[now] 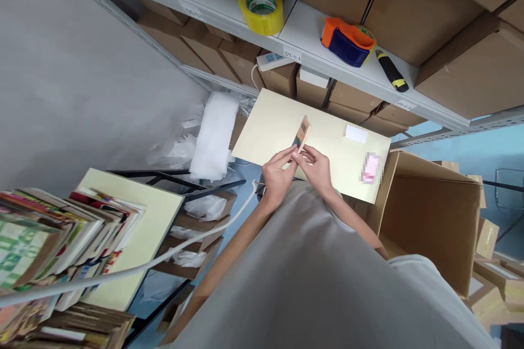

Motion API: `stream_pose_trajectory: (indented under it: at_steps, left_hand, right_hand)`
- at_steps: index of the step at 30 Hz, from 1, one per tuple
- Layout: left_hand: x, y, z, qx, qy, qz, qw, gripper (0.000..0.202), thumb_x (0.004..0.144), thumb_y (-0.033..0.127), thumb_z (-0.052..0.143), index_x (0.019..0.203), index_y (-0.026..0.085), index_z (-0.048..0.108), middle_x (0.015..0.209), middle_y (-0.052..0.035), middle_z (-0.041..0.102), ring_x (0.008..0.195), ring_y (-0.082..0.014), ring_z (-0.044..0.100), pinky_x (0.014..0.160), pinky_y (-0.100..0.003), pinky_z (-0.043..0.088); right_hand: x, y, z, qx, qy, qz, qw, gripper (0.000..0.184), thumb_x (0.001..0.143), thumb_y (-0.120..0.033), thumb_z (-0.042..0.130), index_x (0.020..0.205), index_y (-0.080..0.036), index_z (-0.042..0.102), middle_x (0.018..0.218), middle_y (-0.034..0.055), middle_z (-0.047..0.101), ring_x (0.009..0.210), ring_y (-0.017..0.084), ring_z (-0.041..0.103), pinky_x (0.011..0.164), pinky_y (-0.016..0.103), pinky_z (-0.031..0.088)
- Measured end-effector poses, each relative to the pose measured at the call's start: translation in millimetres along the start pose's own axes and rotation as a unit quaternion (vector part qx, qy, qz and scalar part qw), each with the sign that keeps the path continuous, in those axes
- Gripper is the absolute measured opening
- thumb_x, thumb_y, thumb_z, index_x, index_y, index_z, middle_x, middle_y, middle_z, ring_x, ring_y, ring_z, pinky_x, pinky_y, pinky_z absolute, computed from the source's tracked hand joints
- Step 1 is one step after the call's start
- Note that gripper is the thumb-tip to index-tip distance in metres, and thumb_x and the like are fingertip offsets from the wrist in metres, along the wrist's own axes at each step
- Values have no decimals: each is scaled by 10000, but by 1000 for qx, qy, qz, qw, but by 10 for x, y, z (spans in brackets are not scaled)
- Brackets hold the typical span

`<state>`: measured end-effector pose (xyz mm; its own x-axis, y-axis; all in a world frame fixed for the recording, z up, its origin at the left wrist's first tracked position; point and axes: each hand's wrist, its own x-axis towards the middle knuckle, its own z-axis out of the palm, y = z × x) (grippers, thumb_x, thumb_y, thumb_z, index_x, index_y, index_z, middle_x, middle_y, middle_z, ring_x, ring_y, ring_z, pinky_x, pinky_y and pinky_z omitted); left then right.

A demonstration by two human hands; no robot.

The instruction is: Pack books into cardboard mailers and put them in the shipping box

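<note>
Both my hands hold a small thin booklet (302,133) upright over a pale yellow table (270,125). My left hand (279,174) pinches its lower edge with closed fingers. My right hand (316,167) grips the same lower end from the other side, fingers curled. The booklet shows a coloured cover and a tan edge. A white card (356,134) and a small pink item (370,167) lie on the table to the right of my hands.
A grey shelf (311,32) carries a yellow tape roll (262,9), an orange-blue tape dispenser (347,42) and a utility knife (392,71), with cardboard boxes all around. An open carton (429,218) stands right; stacked books (49,240) lie left; a white foam roll (215,136) is beside the table.
</note>
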<state>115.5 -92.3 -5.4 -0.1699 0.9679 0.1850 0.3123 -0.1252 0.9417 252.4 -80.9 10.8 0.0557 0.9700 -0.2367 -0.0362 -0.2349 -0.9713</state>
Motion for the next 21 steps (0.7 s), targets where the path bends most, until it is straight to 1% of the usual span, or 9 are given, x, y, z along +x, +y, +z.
stream_pose_trajectory:
  at_steps: [3,5,7,9,12,15,17,18,21]
  left_hand:
    - [-24,73,-15,41,-52,77,995,282,1087,437,714,1239,272,885,1348,-97,841,1221,-264,815,1126,-473,666]
    - [6,51,-61,56,-75,75,993,306,1095,462,700,1271,277,868,1395,-104,822,1288,-274,783,1145,-491,649]
    - [64,-28,-128,59,-45,21,997,406,1085,539,698,1339,255,837,1447,-135,793,1288,-282,769,1072,-468,668]
    - [130,-139,-200,31,-1,-64,997,566,1037,667,712,1362,216,820,1451,-171,782,1196,-279,784,937,-409,681]
    - [196,-294,-283,-69,-14,-179,981,719,918,828,745,1214,184,869,1231,-162,851,1007,-258,790,835,-361,654]
    - [209,-337,-320,-148,-20,-235,961,701,741,824,899,1038,188,889,1022,-115,867,914,-251,776,857,-371,644]
    - [193,-271,-325,-159,-1,-238,958,654,669,766,968,971,193,879,981,-98,864,876,-242,768,859,-376,642]
    - [177,-207,-321,-154,2,-231,961,621,680,741,971,956,194,875,969,-94,862,853,-234,761,841,-371,639]
    - [95,69,-272,-99,-30,-168,980,447,821,629,917,964,207,878,944,-80,853,794,-210,737,766,-347,617]
  right_hand:
    - [42,-12,-18,14,10,-6,1000,594,858,-772,833,1080,-222,827,1084,80,866,1083,288,825,976,401,695]
    - [96,-14,-97,9,10,-21,1000,616,880,-830,766,973,-221,797,918,54,823,944,254,797,878,360,680]
    - [138,-11,-190,-3,-4,-28,1000,658,879,-879,728,880,-221,749,802,27,745,808,211,729,772,323,639]
    - [155,-5,-271,-6,-32,-22,999,677,881,-899,714,818,-225,703,747,3,674,730,179,659,721,305,600]
    - [139,9,-342,6,-67,-6,998,659,888,-883,736,796,-232,680,733,-10,639,715,170,625,722,306,591]
    - [120,41,-368,17,-89,14,996,657,861,-893,761,845,-238,710,773,4,689,766,197,663,754,332,626]
    - [129,78,-377,22,-94,23,995,667,844,-908,765,857,-243,712,792,9,712,790,210,684,779,353,650]
    - [140,98,-382,21,-90,23,995,667,844,-910,763,851,-245,706,790,7,712,793,209,687,795,358,657]
    - [191,147,-389,24,-67,15,997,664,840,-909,765,861,-247,708,799,2,732,806,203,701,862,372,667]
